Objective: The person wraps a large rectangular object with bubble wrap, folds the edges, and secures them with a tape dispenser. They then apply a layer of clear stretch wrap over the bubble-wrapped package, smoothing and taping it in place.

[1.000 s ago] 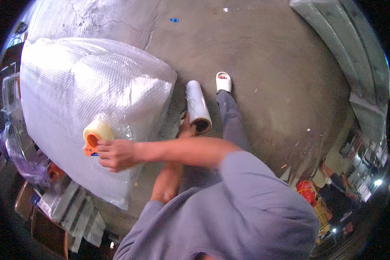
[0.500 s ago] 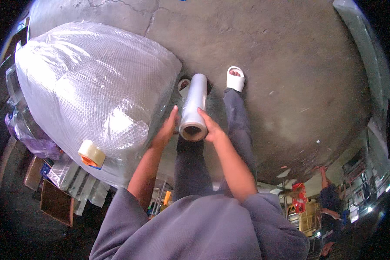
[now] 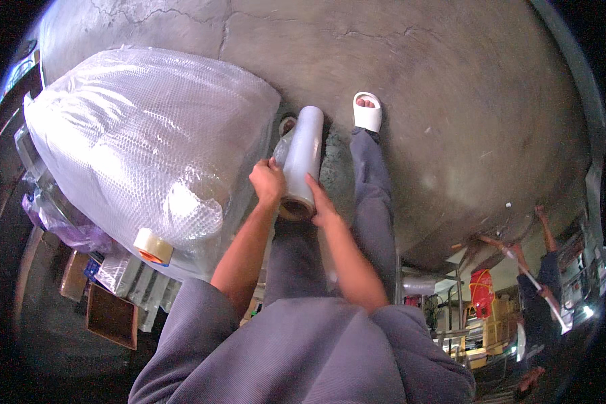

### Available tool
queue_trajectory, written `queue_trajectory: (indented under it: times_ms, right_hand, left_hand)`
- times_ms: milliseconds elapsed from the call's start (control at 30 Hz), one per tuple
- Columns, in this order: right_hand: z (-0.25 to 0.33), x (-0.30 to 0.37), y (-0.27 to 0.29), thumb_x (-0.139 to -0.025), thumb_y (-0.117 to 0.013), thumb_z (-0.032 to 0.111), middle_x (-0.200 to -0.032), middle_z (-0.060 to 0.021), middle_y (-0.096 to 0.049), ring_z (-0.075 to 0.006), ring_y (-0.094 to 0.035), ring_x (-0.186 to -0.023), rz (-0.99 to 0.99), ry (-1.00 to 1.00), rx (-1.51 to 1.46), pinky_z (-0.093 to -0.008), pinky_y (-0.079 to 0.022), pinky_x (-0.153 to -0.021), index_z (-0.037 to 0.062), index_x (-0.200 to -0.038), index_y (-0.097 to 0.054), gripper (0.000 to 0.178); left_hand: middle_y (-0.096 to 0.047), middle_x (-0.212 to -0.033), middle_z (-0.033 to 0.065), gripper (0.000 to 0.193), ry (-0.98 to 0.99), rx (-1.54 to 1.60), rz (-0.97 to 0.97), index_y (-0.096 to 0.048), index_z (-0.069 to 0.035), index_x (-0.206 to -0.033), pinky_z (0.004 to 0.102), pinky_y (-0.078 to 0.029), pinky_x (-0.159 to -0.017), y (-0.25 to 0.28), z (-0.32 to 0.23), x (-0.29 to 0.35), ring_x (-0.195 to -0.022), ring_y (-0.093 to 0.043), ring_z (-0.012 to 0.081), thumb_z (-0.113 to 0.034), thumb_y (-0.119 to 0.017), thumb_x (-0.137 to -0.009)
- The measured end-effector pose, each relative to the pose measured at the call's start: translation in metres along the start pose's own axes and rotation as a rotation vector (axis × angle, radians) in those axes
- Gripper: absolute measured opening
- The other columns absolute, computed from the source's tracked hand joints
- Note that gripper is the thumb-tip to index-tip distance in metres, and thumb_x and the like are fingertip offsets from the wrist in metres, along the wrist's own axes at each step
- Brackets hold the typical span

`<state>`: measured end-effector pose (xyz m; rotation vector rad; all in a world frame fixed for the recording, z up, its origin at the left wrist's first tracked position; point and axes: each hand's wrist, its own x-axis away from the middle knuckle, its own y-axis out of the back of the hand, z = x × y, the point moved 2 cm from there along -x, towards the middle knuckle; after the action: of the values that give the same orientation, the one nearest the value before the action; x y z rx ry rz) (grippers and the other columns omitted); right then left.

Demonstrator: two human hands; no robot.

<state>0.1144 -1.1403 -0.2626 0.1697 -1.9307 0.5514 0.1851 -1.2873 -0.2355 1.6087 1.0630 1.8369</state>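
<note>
A roll of clear stretch film (image 3: 305,145) on a hollow core is held in front of my legs, its near end toward me. My right hand (image 3: 322,203) grips the roll's right side near that end, thumb along the film and the other fingers partly hidden. Beside its left side, my left hand (image 3: 268,182) is closed, apparently pinching a loose sheet of film that shows between the hand and my foot. A large bundle covered in bubble wrap (image 3: 148,128) rests to my left. On its near edge lies a tape roll (image 3: 152,246) with an orange core.
Cracked concrete floor (image 3: 464,94) spreads ahead and to the right. An open cardboard box (image 3: 112,316), wrapped pieces and purple plastic (image 3: 81,232) are at the lower left. Another person (image 3: 540,283) holds a long pale pole at the lower right, near shelving and a red object (image 3: 481,293).
My left hand has gone from an open position beside the roll to a closed one at its film. The roll tilts slightly differently. The other person's arms and pole have come further into view.
</note>
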Motion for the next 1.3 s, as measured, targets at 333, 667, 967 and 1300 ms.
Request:
queue_trajectory:
  times_ms: [333, 667, 967, 1300]
  right_hand:
    - [0.007, 0.033, 0.042, -0.085, -0.066, 0.056, -0.15, -0.0133, -0.038, -0.0345, -0.045, -0.131, -0.121, 0.044, 0.024, -0.0549, -0.043, -0.1, 0.0192, -0.155, -0.02, 0.091]
    - [0.026, 0.031, 0.089, -0.088, -0.068, 0.048, -0.147, -0.0144, -0.043, -0.0355, -0.051, -0.125, -0.011, 0.094, 0.005, -0.0573, -0.051, -0.09, 0.0195, -0.156, -0.018, 0.089]
    - [0.011, 0.028, 0.092, -0.086, -0.068, 0.05, -0.144, -0.0149, -0.046, -0.0333, -0.053, -0.124, -0.096, 0.108, 0.093, -0.0536, -0.046, -0.099, 0.0138, -0.154, -0.024, 0.089]
    - [-0.003, 0.007, 0.11, -0.084, -0.065, 0.058, -0.15, -0.013, -0.041, -0.034, -0.046, -0.131, -0.16, 0.063, 0.216, -0.0556, -0.035, -0.107, 0.0113, -0.155, -0.02, 0.096]
  left_hand:
    - [-0.07, -0.079, 0.0192, 0.036, 0.074, 0.279, 0.072, -0.065, 0.005, -0.092, 0.0402, -0.053, -0.074, -0.001, -0.024, 0.036, -0.078, -0.07, 0.0309, -0.029, -0.057, -0.096]
    - [-0.065, -0.109, 0.0274, 0.105, 0.232, 0.343, 0.889, -0.059, 0.009, -0.121, 0.0643, -0.047, -0.089, -0.168, -0.049, -0.138, -0.108, -0.062, 0.0446, -0.084, -0.054, -0.073]
    - [-0.063, -0.119, 0.0287, 0.075, -0.147, -0.259, 0.666, -0.064, 0.004, -0.118, 0.0506, -0.047, -0.098, -0.207, -0.034, -0.12, -0.115, -0.06, 0.043, -0.062, -0.038, -0.097]
    - [-0.069, -0.101, 0.027, 0.029, -0.145, -0.249, 0.498, -0.069, 0.004, -0.104, 0.0491, -0.053, -0.089, -0.203, -0.021, -0.142, -0.1, -0.067, 0.0423, -0.017, -0.058, -0.088]
